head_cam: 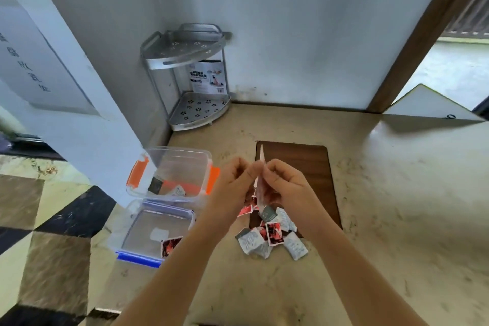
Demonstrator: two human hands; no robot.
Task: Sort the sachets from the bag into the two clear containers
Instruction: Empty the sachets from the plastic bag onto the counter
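- Left hand (234, 182): raised, fingers curled, pinching clear bag (260, 182).
- Right hand (284, 184): raised opposite, pinching same bag above sachets (267, 235).

Orange-clipped container (172, 171), blue-clipped container (148, 233)

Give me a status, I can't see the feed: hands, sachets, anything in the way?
Left hand and right hand both pinch the bag upright. Sachets piled on counter below. A few in both clear containers. Nothing blocking.
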